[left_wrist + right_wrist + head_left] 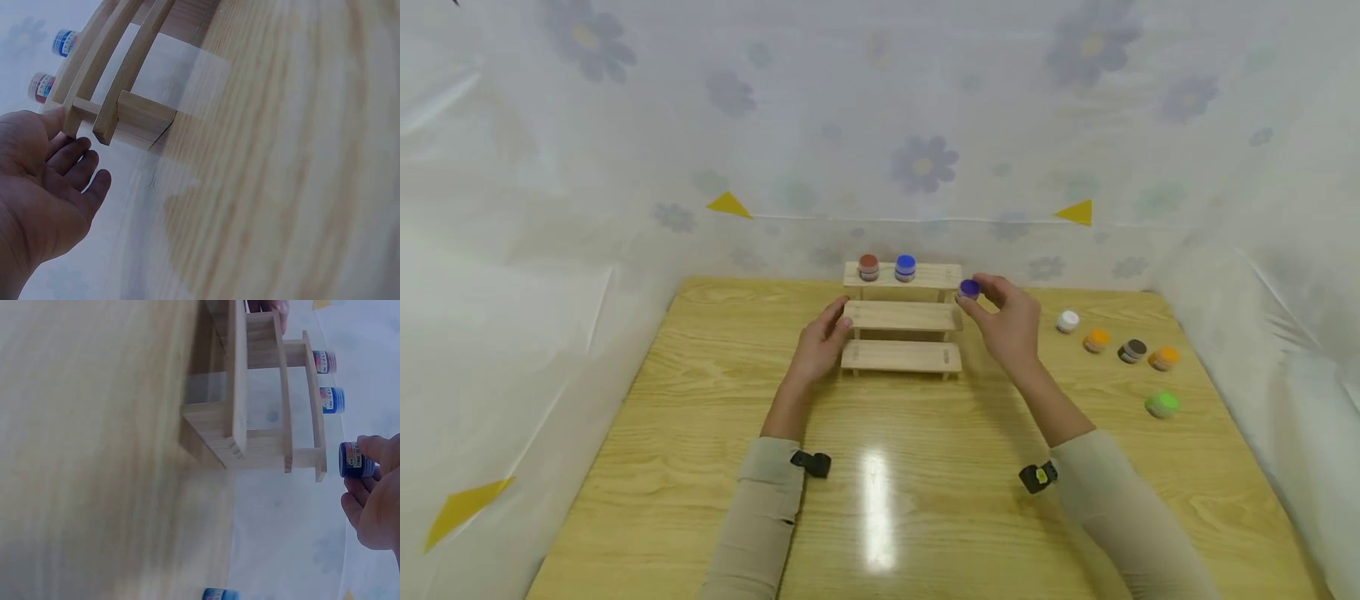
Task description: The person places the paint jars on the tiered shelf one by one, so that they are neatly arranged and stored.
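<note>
My right hand [1011, 325] pinches a small paint jar [968, 289] with a purple lid between thumb and fingers. That jar is beside the right end of the three-tier wooden stand [902, 315], near its top tier. In the right wrist view the held jar [353, 460] is clear of the shelf end. My left hand [820, 346] grips the left end of the middle tier, its thumb [55, 120] against the plank. On the top tier sit a paint jar with a reddish-brown lid [868, 267] and one with a blue lid [906, 267].
To the right on the wood-grain table [700, 483] stand a white jar [1067, 322], two orange-lidded jars [1097, 340], a black-lidded jar [1132, 350] and a green-lidded jar [1162, 404]. A flower-printed white sheet [820, 125] hangs close behind the stand.
</note>
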The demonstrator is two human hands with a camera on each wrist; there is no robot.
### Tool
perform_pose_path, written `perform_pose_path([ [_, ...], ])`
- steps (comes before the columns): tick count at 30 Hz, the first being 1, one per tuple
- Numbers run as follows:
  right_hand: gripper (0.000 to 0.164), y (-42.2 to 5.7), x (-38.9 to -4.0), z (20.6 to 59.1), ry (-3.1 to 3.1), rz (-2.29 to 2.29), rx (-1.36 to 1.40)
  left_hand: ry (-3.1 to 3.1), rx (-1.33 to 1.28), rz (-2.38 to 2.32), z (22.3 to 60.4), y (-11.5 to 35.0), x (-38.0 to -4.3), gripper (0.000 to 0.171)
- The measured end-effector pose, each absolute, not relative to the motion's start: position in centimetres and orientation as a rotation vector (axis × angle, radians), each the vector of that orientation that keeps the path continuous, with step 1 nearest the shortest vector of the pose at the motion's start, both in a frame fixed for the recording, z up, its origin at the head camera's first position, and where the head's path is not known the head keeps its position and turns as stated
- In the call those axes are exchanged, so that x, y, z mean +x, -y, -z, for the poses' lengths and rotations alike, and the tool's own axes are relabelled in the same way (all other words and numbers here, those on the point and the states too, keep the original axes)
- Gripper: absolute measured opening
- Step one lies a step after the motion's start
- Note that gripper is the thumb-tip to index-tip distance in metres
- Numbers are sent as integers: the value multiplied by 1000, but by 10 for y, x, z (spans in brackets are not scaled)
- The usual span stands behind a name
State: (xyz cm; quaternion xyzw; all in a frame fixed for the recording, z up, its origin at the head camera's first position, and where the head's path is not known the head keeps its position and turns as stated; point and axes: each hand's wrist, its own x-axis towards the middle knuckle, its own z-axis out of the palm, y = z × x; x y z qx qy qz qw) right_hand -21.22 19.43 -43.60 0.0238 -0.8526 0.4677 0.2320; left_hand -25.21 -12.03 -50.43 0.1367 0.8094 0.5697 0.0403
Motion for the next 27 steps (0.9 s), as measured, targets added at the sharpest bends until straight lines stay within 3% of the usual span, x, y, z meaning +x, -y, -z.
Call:
perform_pose_path([
  [12, 42, -184, -260, 425, 2422, -1328, 189, -2484, 442, -1744, 506, 120, -254, 57],
  [27, 45, -177, -272, 432, 2497, -1392, 180, -2493, 441, -1724, 507, 122, -254, 57],
])
